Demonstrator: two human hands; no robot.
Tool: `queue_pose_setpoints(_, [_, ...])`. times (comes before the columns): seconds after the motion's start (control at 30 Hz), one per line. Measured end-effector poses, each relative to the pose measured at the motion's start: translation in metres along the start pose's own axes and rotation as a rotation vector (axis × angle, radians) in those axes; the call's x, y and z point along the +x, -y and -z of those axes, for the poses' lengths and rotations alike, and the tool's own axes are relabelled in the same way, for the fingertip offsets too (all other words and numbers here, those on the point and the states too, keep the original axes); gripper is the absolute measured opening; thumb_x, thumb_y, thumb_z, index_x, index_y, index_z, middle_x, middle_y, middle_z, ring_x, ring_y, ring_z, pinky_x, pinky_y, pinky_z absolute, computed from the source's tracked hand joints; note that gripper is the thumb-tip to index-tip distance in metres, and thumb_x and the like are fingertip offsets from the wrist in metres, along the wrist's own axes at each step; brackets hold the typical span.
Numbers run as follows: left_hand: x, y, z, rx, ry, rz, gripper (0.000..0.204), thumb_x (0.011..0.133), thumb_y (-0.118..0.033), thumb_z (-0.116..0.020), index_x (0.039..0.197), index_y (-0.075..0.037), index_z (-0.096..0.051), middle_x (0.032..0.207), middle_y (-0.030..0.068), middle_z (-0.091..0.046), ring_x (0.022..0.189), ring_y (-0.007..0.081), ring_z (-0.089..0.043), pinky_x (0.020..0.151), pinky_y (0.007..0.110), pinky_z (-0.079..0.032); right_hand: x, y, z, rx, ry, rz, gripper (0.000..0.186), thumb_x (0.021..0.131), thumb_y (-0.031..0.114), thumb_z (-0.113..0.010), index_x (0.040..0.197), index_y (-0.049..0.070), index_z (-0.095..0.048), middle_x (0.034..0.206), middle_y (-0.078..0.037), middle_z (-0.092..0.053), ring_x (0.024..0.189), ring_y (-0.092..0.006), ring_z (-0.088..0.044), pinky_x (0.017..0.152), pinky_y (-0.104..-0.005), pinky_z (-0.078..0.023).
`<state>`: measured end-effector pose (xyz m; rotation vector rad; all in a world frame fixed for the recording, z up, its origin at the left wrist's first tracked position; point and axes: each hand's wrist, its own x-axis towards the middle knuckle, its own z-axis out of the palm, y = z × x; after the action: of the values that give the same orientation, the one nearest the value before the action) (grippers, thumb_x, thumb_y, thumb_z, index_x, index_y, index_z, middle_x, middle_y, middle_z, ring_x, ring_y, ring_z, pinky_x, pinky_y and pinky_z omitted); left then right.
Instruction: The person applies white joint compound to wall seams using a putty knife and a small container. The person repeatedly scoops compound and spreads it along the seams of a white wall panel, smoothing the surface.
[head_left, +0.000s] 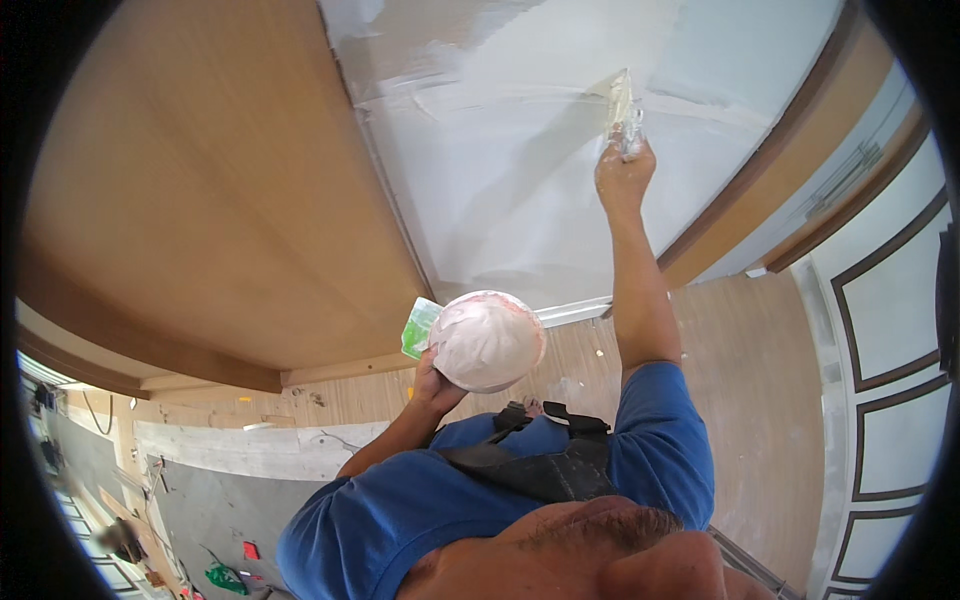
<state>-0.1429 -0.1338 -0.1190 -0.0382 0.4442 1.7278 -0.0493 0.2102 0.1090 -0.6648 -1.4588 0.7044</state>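
Note:
My left hand [434,384] is closed on the side of a round bowl [541,335] of white putty [485,345], held in front of my chest. A flat green-and-white scraper [420,328] sticks out beside the bowl at that hand; how it is held there is hidden. With my arm stretched forward, my right hand [626,178] grips a putty knife [621,98] smeared with filler. Its blade is at the white wall panel [500,170], where a long shadow falls to its left. Uneven putty patches and streaks mark the panel's upper part.
A large wooden panel [220,180] borders the wall on the left, and wooden trim [760,150] edges it on the right. Wood-look flooring [745,380] lies below. At lower left are a grey floor sheet [220,510] and a green item [226,578]. Dark-framed white panels [890,290] stand at right.

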Motion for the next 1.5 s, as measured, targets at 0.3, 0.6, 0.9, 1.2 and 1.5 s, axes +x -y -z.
queue_pose_setpoints(0.3, [-0.005,-0.015,0.011,-0.011,0.079,0.067,0.068,0.087,-0.04,-0.065,0.146,-0.013,-0.043,0.144,0.013,-0.052,0.133,0.0348,-0.048,0.115,0.057,-0.034,-0.045,0.049,-0.086,-0.059,0.036,0.14,0.018,0.097,0.007,-0.055,0.104,-0.007,-0.064,0.066,-0.004,-0.057,0.055,-0.0099,-0.049,0.051,-0.0294,-0.04])
queue_pose_setpoints(0.6, [-0.014,-0.026,0.014,0.014,0.097,0.148,0.082,0.076,-0.041,-0.074,0.146,-0.015,-0.042,0.146,0.0113,-0.049,0.135,0.0332,-0.046,0.114,0.055,-0.035,-0.069,0.07,-0.145,-0.084,0.161,0.226,0.016,0.093,0.003,-0.056,0.101,-0.007,-0.065,0.062,-0.011,-0.057,0.054,-0.018,-0.052,0.054,-0.0351,-0.043])
queue_pose_setpoints(0.9, [-0.007,-0.018,0.02,-0.022,0.07,0.119,0.082,0.076,-0.043,-0.075,0.146,-0.015,-0.043,0.144,0.0116,-0.051,0.134,0.0331,-0.047,0.114,0.056,-0.035,-0.07,0.045,-0.137,-0.176,0.343,0.213,0.017,0.091,0.005,-0.058,0.104,-0.005,-0.065,0.071,-0.015,-0.063,0.063,-0.0249,-0.061,0.061,-0.0371,-0.047])
queue_pose_setpoints(1.2, [-0.006,-0.003,0.024,-0.102,-0.063,-0.058,0.079,0.078,-0.04,-0.073,0.146,-0.014,-0.042,0.145,0.0121,-0.05,0.134,0.0347,-0.047,0.115,0.057,-0.034,-0.074,-0.031,-0.036,0.608,0.023,-0.517,0.023,0.095,0.011,-0.056,0.112,-0.004,-0.063,0.095,-0.009,-0.067,0.084,-0.0161,-0.06,0.072,-0.0313,-0.048])
queue_pose_setpoints(1.5, [-0.033,0.001,0.028,-0.066,-0.132,-0.343,0.082,0.076,-0.041,-0.075,0.146,-0.013,-0.043,0.145,0.0129,-0.05,0.134,0.0348,-0.047,0.114,0.057,-0.034,-0.101,-0.072,0.035,0.028,0.223,-0.164,0.038,0.093,0.007,-0.062,0.129,-0.004,-0.056,0.109,-0.006,-0.064,0.091,-0.0145,-0.059,0.077,-0.0282,-0.048])
